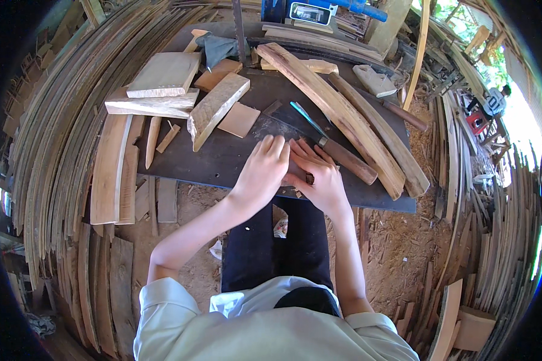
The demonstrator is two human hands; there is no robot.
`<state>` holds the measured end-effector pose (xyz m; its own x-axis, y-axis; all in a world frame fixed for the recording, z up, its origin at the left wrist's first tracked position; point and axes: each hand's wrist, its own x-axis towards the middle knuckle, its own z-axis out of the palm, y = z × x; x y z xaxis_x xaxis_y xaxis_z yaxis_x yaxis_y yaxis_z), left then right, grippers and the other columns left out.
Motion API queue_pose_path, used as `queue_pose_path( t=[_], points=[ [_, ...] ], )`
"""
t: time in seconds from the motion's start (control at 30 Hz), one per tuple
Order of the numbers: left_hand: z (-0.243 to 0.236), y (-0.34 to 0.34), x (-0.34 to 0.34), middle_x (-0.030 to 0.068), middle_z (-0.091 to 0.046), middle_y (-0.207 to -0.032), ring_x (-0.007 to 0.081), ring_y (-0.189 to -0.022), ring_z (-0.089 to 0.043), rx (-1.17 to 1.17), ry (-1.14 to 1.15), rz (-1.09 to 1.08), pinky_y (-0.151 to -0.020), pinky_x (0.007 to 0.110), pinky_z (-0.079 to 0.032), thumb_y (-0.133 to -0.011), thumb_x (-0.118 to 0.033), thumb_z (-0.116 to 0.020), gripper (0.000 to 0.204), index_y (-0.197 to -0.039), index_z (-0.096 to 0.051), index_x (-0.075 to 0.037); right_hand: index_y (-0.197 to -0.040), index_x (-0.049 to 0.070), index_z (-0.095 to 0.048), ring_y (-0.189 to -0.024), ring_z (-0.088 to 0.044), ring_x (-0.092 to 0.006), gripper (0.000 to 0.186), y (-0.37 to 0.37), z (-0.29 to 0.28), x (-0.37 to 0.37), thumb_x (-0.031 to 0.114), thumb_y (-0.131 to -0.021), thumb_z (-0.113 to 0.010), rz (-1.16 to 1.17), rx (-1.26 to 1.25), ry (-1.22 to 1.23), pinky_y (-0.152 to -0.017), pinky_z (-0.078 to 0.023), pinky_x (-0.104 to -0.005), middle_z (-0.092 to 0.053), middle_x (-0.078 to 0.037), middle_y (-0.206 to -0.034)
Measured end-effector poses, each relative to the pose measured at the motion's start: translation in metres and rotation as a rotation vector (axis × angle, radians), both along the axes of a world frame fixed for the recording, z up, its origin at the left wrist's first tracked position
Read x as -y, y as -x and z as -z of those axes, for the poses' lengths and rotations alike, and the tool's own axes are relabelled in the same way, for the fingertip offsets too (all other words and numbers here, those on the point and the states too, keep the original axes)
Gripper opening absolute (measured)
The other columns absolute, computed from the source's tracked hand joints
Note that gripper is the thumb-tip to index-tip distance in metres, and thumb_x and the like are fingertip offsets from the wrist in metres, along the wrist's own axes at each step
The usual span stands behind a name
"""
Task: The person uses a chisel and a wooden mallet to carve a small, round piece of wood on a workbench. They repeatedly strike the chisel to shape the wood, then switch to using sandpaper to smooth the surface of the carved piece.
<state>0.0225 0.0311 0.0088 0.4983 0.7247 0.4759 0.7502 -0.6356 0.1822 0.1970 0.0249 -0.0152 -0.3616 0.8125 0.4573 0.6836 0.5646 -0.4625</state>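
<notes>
Near the table's front edge, my left hand [262, 163] has its fingers curled tightly; whatever they may hold is hidden. Right against it, my right hand [320, 182] rests with fingers stretched toward the left hand and thumb apart. A small brown bit shows beneath its palm, too small to name. Just beyond the hands lies a flat-bladed tool with a wooden handle [347, 161], which looks like a chisel. Beside its blade is a slim teal tool [307, 117]. A small square wood piece [239, 120] lies beyond my left hand.
A dark tabletop [208, 162] carries long curved timbers [337, 120] at right and a thick wood block [218, 112] at left. Farther left are stacked boards [164, 74]. A blue machine [275, 11] stands at the back. Stacked planks [54, 150] line both sides; shavings cover the floor.
</notes>
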Motion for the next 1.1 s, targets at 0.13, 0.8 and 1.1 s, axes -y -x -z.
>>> queue_pose_path(
  t=[0.13, 0.8, 1.1],
  points=[
    [0.003, 0.002, 0.011, 0.0142, -0.051, -0.099, 0.0317, -0.096, -0.054, 0.047, -0.043, 0.025, -0.088, 0.041, -0.047, -0.069, 0.008, -0.063, 0.026, -0.093, -0.055, 0.002, -0.12, 0.003, -0.066, -0.134, -0.048, -0.026, 0.051, -0.003, 0.0, 0.0, 0.035, -0.081, -0.075, -0.004, 0.004, -0.008, -0.111, -0.037, -0.0458, -0.058, -0.01, -0.137],
    [-0.002, 0.006, 0.005, 0.014, -0.052, -0.096, 0.0308, -0.096, -0.053, -0.05, -0.015, -0.007, -0.09, 0.04, -0.046, -0.07, 0.008, -0.061, 0.023, -0.092, -0.056, 0.003, -0.12, 0.004, -0.067, -0.134, -0.048, -0.0262, 0.052, -0.001, 0.0, 0.0, 0.038, -0.081, -0.075, -0.016, -0.012, 0.011, -0.112, -0.036, -0.0463, -0.058, -0.009, -0.137],
    [-0.007, 0.007, -0.004, 0.0142, -0.052, -0.098, 0.0306, -0.097, -0.053, -0.069, 0.059, -0.015, -0.09, 0.039, -0.047, -0.071, 0.008, -0.061, 0.025, -0.095, -0.057, 0.004, -0.121, 0.005, -0.066, -0.134, -0.048, -0.0256, 0.051, -0.001, -0.002, 0.0, 0.034, -0.081, -0.076, -0.01, -0.001, 0.015, -0.112, -0.035, -0.0467, -0.058, -0.009, -0.137]
  ],
)
